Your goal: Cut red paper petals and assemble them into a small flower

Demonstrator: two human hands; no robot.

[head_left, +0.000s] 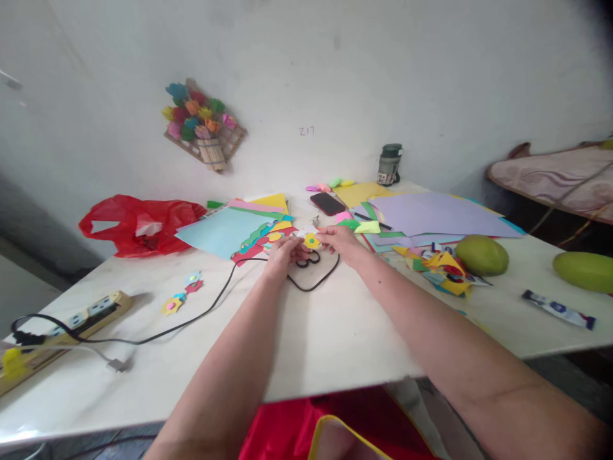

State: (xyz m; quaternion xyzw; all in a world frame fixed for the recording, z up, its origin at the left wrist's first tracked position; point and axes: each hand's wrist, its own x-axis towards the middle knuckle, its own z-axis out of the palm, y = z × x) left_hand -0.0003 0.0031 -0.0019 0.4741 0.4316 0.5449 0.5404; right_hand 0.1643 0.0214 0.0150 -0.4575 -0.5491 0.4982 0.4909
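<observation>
A small yellow paper flower (312, 241) with a green centre is held up between my two hands over the middle of the table. My left hand (286, 253) is closed at its left edge, the fingers curled. On the other side, my right hand (339, 242) pinches the right edge between thumb and fingers. A black cord (313, 289) loops on the table just below both hands. Left of my left hand, finished-looking paper flowers (171, 306) in yellow, red and blue lie on the white tabletop. More cut paper pieces (261, 246) lie right behind my left hand.
Coloured paper sheets (215, 230), a red plastic bag (138, 223) and a power strip (81, 322) lie to the left. A phone (327, 204) and a bottle (389, 164) are behind. Rightward are purple paper (426, 214), paper scraps (445, 271), green mangoes (481, 255) and a tube (558, 309).
</observation>
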